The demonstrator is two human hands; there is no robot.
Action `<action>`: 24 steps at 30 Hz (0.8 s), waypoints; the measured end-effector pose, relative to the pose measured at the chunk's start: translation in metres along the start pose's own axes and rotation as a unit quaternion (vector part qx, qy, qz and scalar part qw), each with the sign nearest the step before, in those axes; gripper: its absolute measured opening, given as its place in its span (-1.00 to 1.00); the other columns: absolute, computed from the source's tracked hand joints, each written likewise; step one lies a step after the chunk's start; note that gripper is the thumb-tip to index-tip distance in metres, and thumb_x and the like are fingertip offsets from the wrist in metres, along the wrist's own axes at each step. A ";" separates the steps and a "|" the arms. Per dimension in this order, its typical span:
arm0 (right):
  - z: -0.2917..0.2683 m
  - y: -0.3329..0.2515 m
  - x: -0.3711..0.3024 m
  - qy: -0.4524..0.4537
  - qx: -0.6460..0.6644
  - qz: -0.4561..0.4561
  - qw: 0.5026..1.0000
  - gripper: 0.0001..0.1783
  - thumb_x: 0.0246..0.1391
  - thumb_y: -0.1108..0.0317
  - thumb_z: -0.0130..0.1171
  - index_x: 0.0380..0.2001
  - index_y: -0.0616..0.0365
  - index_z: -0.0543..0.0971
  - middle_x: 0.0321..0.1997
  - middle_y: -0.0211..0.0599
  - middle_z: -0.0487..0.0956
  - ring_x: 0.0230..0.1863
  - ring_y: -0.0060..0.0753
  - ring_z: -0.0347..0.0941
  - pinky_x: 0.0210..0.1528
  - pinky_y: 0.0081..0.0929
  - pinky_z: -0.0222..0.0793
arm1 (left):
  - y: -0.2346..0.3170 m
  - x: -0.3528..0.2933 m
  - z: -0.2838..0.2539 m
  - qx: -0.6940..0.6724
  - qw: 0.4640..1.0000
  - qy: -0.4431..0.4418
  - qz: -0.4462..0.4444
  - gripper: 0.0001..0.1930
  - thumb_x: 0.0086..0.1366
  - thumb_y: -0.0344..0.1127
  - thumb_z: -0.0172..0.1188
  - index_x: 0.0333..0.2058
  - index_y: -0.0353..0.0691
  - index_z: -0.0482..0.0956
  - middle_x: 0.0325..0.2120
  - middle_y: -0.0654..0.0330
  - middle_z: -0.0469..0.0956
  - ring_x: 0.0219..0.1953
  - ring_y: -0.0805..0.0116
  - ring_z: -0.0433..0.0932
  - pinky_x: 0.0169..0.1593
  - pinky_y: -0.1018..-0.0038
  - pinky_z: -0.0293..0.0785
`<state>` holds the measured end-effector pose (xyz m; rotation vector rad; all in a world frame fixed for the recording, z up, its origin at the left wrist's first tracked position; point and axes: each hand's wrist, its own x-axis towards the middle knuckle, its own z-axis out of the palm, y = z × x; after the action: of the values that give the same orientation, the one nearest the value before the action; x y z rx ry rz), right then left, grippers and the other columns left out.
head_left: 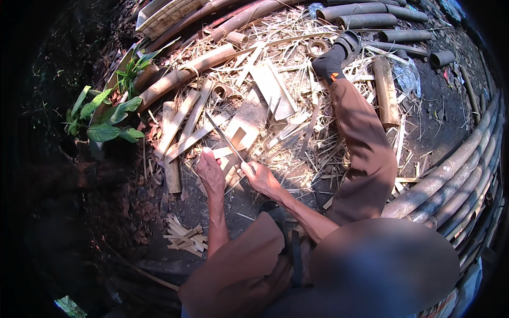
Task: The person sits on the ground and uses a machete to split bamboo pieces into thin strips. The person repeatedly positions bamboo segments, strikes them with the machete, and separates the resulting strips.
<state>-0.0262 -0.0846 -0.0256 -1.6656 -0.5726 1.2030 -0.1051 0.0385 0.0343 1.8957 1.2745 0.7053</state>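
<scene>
Over the littered ground, your right hand (258, 177) is clamped on a long knife (225, 139), while your left hand (210, 172) grips a thin bamboo strip (229, 161) against it. Split bamboo slats (183, 127) lie beyond, whole bamboo poles (450, 175) to your right.

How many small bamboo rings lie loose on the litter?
3 at least: one ring near the sandalled foot, one short section at top centre, one beside the split slats. Straw may hide others.
</scene>
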 end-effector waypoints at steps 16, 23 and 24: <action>0.006 -0.009 -0.015 0.042 -0.053 -0.207 0.976 -0.61 0.27 0.06 0.01 -0.19 0.23 0.41 -0.50 0.06 0.50 -0.48 0.09 0.49 -0.41 -0.12 0.34 | -0.009 -0.025 0.015 0.060 0.996 0.064 0.034 -0.44 0.49 0.00 -0.26 -0.36 -0.44 0.49 -0.59 0.02 0.51 -0.54 0.28 0.50 -0.48 0.37 0.41; 0.008 0.012 0.008 0.016 -0.100 -0.186 0.977 -0.62 0.29 0.06 -0.03 -0.21 0.22 0.44 -0.58 0.01 0.51 -0.46 0.12 0.49 -0.47 -0.14 0.32 | -0.006 -0.008 0.012 0.039 0.991 0.121 0.037 -0.47 0.50 -0.13 -0.24 -0.48 -0.49 0.46 -0.69 -0.03 0.46 -0.67 0.17 0.46 -0.56 0.34 0.38; 0.011 0.000 -0.002 0.014 -0.154 -0.253 0.955 -0.62 0.29 0.06 -0.03 -0.21 0.22 0.44 -0.58 0.02 0.51 -0.46 0.12 0.49 -0.48 -0.14 0.31 | -0.007 -0.015 0.009 0.057 0.991 0.110 0.045 -0.47 0.50 -0.13 -0.24 -0.49 -0.49 0.46 -0.70 -0.03 0.46 -0.67 0.17 0.46 -0.56 0.34 0.38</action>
<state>-0.0373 -0.0815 -0.0255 -1.6439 -1.1367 0.7381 -0.1071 0.0239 0.0233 2.0227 1.3972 0.9284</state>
